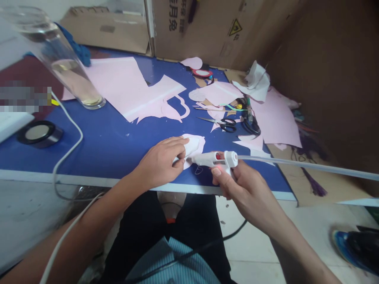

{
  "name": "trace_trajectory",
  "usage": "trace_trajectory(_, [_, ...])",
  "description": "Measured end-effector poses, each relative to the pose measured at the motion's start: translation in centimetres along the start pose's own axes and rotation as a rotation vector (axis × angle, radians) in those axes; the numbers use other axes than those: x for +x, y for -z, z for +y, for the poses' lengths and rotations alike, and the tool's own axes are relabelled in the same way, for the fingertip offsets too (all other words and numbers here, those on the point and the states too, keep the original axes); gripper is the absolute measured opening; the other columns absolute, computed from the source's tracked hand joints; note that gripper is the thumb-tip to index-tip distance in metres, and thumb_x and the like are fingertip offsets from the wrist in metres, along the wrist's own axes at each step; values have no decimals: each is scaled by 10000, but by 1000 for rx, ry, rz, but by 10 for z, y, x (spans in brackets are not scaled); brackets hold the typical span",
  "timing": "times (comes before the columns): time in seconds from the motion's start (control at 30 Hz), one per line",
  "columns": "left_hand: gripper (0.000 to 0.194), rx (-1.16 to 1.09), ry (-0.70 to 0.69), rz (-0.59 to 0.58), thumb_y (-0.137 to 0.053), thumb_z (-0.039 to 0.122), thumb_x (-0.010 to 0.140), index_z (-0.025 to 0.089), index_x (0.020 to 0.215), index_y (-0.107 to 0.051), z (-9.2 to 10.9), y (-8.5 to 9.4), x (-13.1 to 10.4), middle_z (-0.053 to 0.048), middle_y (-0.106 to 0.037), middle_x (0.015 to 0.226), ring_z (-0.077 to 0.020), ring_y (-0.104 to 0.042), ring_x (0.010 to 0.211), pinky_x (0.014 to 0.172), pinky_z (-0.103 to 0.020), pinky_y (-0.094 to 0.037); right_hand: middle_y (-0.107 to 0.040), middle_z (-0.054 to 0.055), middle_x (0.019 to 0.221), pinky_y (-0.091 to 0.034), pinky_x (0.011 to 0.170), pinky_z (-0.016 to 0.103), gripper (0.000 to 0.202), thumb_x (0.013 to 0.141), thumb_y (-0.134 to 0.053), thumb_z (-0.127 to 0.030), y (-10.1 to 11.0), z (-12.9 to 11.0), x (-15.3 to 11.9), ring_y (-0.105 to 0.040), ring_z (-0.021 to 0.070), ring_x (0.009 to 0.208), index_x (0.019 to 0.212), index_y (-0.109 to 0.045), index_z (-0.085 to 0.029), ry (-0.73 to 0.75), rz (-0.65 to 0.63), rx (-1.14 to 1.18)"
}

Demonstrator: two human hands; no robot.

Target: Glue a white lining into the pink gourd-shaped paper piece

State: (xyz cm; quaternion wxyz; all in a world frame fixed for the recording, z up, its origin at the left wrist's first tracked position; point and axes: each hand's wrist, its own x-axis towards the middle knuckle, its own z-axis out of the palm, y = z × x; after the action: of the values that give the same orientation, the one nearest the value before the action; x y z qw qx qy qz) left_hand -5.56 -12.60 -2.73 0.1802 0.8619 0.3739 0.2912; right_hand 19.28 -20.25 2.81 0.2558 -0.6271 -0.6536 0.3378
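Note:
My right hand [241, 179] is wrapped round a white hot glue gun [211, 158], and a long clear glue stick [296, 162] trails out of its back to the right. The gun's nozzle points left, close to a small white piece [192, 146] on a pale pink paper cutout [202, 142]. My left hand [166, 159] pinches the white piece at its edge and presses it down near the front edge of the blue table. A thin strand of glue lies below the nozzle. My left fingertips partly hide the piece.
Black-handled scissors [227, 125] lie beyond the glue gun among pink paper scraps [217, 94]. A tall glass [77, 85] and a roll of tape [40, 133] stand at left, near a white cable [79, 132]. Cardboard boxes [204, 35] close off the back and right.

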Motion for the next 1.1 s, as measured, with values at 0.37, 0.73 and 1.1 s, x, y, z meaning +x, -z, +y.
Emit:
trace_trajectory(0.37, [158,0,4,-15,-582,78,889,232,867,-609,1,1,1,-165,-726,1502,-292,-618,1502,1269,-527,-488,-664,2,646,-408,565,313,512,1071,-578,-679,-1,6,5,-576,174,567,838,-656,-230,0,90,-34])
trace_trajectory(0.73, [165,17,-1,-1,-585,73,885,235,861,-602,0,-1,0,-156,-726,1506,-285,-625,1495,1266,-513,-492,-690,15,687,-455,627,334,465,1070,-600,-649,1,11,9,-619,196,605,913,-696,-222,-25,129,-33])
trace_trajectory(1.1, [165,5,10,-10,-590,71,877,234,854,-599,1,0,1,-150,-729,1503,-279,-621,1501,1282,-487,-476,-715,35,720,-447,609,334,496,1063,-591,-676,3,12,16,-628,193,607,903,-673,-214,-50,158,-20])
